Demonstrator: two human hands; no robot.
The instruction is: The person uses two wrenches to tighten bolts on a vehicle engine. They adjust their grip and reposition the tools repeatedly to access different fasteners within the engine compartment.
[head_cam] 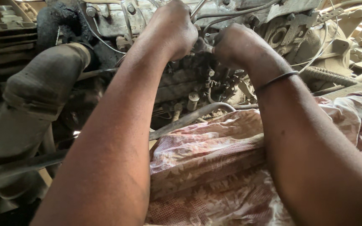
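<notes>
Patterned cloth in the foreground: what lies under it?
The patterned cloth covers whatever carries it; that is hidden. A bent metal pipe emerges from under its upper edge. The right forearm lies on top of it.

The left hand [173,29] is closed over something at twelve o'clock, but its fingers wrap away from the camera, so what it grips cannot be told; only a thin metal rod [197,9] comes out of the fist and runs off the top edge. The right hand [236,45] hides its fingertips the same way, and the small dark fitting [201,45] between the two fists is too grimy to name. Both forearms are cut off by the bottom edge. The dusty engine block [189,81] is covered in the middle by the arms, and at eleven o'clock its parts sink into shadow.
</notes>
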